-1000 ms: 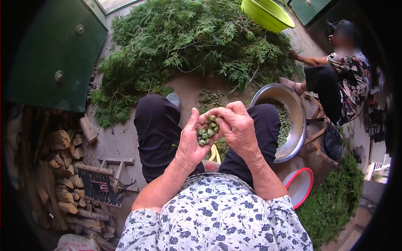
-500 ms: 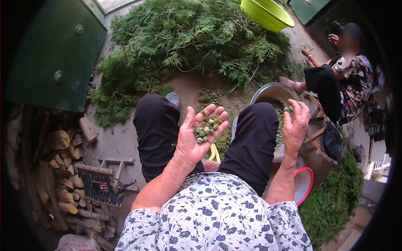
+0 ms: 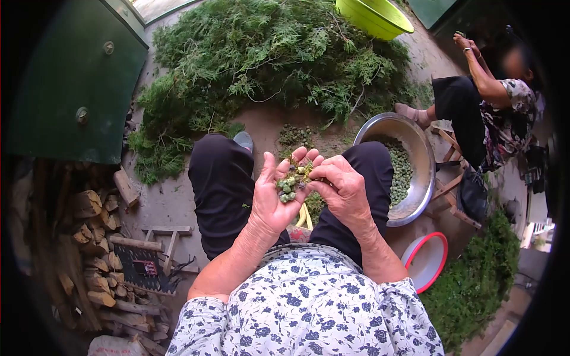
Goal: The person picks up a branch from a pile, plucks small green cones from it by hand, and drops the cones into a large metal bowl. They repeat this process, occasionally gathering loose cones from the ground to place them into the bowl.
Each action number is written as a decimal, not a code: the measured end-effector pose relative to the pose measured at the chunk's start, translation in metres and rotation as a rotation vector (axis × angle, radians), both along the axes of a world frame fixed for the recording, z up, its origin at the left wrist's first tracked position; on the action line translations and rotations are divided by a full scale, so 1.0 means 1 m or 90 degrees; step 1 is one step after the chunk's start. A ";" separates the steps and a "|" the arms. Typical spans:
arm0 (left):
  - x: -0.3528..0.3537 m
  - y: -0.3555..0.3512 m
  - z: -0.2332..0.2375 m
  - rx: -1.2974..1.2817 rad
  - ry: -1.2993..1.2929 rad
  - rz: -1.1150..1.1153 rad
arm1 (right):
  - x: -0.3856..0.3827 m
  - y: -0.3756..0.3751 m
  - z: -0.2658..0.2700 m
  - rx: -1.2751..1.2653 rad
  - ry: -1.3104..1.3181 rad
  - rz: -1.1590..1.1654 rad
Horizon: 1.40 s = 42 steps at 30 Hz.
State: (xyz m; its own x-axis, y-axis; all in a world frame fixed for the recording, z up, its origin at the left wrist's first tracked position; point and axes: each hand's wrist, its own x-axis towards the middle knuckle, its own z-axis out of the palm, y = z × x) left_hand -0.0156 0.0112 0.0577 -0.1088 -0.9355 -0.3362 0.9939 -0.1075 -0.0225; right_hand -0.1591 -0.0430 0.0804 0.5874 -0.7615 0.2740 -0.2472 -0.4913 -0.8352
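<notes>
My left hand (image 3: pixel 274 199) lies palm up, cupped under a small heap of green arborvitae cones (image 3: pixel 290 184) with bits of leaf among them. Thumb and forefinger of my right hand (image 3: pixel 343 188) are pinched together at the heap's right edge, by a yellowish sprig (image 3: pixel 306 169). What sits between those fingertips is too small to make out. Beyond my right knee stands a steel basin (image 3: pixel 423 172), with many more green cones (image 3: pixel 401 172) in it.
A large pile of green branches (image 3: pixel 267 59) lies ahead, a yellow-green tub (image 3: pixel 380 21) behind it. A red-rimmed white basin (image 3: pixel 439 261) stands at right near more greenery (image 3: pixel 475 291). Another person (image 3: pixel 504 113) sits at upper right. Firewood (image 3: pixel 98 261) and a wooden stool (image 3: pixel 169 243) are at left.
My right hand has moved left from over the steel basin to the cones in my left palm. The other person's hands have come up together.
</notes>
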 end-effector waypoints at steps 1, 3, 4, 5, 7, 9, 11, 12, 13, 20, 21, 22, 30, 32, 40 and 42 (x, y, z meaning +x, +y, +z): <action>0.000 0.000 0.000 -0.001 0.001 0.001 | -0.002 0.003 0.000 0.080 -0.038 -0.031; 0.001 0.000 0.002 0.020 -0.016 0.001 | -0.001 0.005 0.001 0.160 -0.076 -0.062; 0.001 0.000 0.002 0.020 -0.015 0.002 | 0.002 0.006 0.006 0.259 -0.142 -0.097; 0.001 0.000 0.002 0.029 -0.033 0.003 | 0.003 0.007 0.008 0.358 -0.208 -0.133; 0.001 0.000 0.000 0.037 -0.050 0.002 | 0.007 0.002 0.001 0.125 -0.117 -0.119; 0.003 0.001 -0.005 -0.007 -0.048 -0.021 | 0.012 0.003 0.007 -0.001 0.015 -0.085; 0.000 0.001 -0.001 0.013 -0.049 -0.021 | 0.016 0.004 0.006 -0.005 0.033 -0.073; 0.000 0.001 0.001 0.033 -0.050 -0.020 | 0.017 0.004 0.004 -0.029 0.050 -0.064; -0.001 0.002 0.000 0.033 -0.050 -0.020 | 0.018 0.004 0.001 -0.053 0.067 -0.055; -0.002 0.000 0.000 0.032 -0.060 -0.014 | 0.012 0.004 0.007 0.067 -0.007 -0.074; -0.003 0.000 -0.001 0.031 -0.060 -0.014 | 0.011 0.004 0.007 0.067 -0.007 -0.076; -0.003 0.000 -0.004 0.030 -0.060 -0.016 | 0.010 0.004 0.008 0.053 -0.015 -0.085; 0.000 -0.002 0.006 0.030 0.002 0.012 | -0.058 -0.025 0.024 -0.167 0.065 -0.325; 0.001 -0.002 0.006 0.030 0.010 0.015 | -0.085 -0.034 0.024 -0.242 0.186 -0.475; -0.006 -0.005 0.010 0.009 0.001 -0.003 | -0.017 -0.002 0.034 0.011 -0.006 -0.088; -0.001 -0.003 0.007 -0.025 0.007 -0.026 | 0.005 0.005 0.024 0.014 -0.038 -0.027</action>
State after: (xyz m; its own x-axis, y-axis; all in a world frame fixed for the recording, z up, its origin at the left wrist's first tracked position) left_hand -0.0163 0.0078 0.0650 -0.1501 -0.9425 -0.2986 0.9885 -0.1484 -0.0287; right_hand -0.1541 -0.0381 0.1048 0.5378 -0.7913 0.2910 -0.2171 -0.4635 -0.8591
